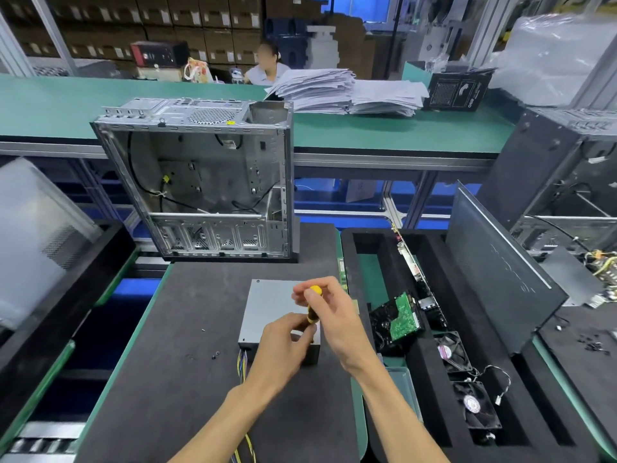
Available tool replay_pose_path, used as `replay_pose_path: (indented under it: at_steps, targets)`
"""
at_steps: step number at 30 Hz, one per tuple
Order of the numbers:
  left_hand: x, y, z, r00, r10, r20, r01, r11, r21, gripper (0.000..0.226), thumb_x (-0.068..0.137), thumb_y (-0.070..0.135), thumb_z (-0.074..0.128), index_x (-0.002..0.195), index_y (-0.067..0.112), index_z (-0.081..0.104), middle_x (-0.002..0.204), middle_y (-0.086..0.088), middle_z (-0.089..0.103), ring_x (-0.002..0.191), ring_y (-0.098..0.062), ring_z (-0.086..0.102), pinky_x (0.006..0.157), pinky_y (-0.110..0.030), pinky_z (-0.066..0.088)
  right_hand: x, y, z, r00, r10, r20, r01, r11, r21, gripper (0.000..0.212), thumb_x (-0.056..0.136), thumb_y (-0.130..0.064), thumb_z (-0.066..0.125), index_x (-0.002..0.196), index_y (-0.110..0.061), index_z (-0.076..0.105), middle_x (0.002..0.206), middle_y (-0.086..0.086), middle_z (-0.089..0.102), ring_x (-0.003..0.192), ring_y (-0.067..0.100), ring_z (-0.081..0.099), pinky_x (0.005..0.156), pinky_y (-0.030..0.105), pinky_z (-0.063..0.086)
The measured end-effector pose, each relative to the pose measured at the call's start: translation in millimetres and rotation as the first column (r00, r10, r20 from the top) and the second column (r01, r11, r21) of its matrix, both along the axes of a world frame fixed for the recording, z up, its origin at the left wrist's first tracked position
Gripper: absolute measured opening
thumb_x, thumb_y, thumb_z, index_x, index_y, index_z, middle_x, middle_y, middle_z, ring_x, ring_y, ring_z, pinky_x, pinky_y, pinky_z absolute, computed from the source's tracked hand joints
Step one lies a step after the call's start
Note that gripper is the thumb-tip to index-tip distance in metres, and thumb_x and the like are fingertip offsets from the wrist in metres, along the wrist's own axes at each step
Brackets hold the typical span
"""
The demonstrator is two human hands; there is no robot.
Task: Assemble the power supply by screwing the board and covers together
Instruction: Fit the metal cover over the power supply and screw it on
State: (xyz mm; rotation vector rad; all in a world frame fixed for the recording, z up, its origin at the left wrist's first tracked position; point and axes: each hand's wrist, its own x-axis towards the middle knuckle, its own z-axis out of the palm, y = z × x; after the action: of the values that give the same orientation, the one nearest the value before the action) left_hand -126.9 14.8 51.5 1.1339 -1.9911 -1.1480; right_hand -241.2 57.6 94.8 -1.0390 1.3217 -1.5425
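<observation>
The grey power supply (273, 307) lies flat on the table (187, 329). The right hand (329, 312) pinches the upright yellow screwdriver (314, 305) near its top; the left hand (283, 339) grips its lower shaft. The rigid, probably heavy metal casing looks best held by its side walls.

Setting: electronics assembly line in a factory or warehouse. Evidence: long green-matted workbenches (384, 128) on aluminium framing; a bare metal computer chassis (200, 175) on a dark foam mat (187, 322); a foam tray (427, 362) holding circuit boards and fans. Stacked cardboard cartons (133, 18) fill shelving behind; a paper pile (344, 91) lies on the far bench.
</observation>
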Motion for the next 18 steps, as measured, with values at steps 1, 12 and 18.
replay_pose_path:
  at_steps: [1,12,18]
  targets:
    - [1,1,1,1.000,-0.006,-0.010,0.006,1.000,0.018,0.013,0.093,0.015,0.066,0.099,0.024,0.073,0.089,0.013,0.075,0.079,-0.004,0.070,0.074,-0.020,0.054,1,0,1,1.000,0.000,0.008,0.000,1.000,0.012,0.004,0.103,-0.013,0.060,0.104,-0.010,0.058,0.085,0.003,0.071,0.083,0.013,0.067,0.075,0.022,0.053]
    - [-2,3,-1,0.999,-0.042,-0.014,0.042,0.999,-0.010,0.020,0.095,0.014,0.059,0.099,0.032,0.066,0.090,0.021,0.073,0.085,-0.003,0.069,0.073,-0.018,0.054,3,1,-2,0.997,-0.013,0.071,0.012,1.000,0.020,0.009,0.102,-0.009,0.061,0.108,-0.008,0.055,0.094,0.004,0.074,0.091,0.018,0.070,0.065,0.022,0.057]
    - [-10,4,-1,1.000,-0.002,-0.006,0.001,1.000,-0.010,0.028,0.095,0.014,0.061,0.086,0.040,0.064,0.080,0.014,0.074,0.077,-0.007,0.070,0.071,-0.024,0.055,3,4,-3,0.997,0.038,0.072,-0.038,0.999,-0.002,0.031,0.103,-0.028,0.040,0.116,-0.016,0.065,0.081,-0.006,0.053,0.075,0.006,0.050,0.064,0.016,0.047]
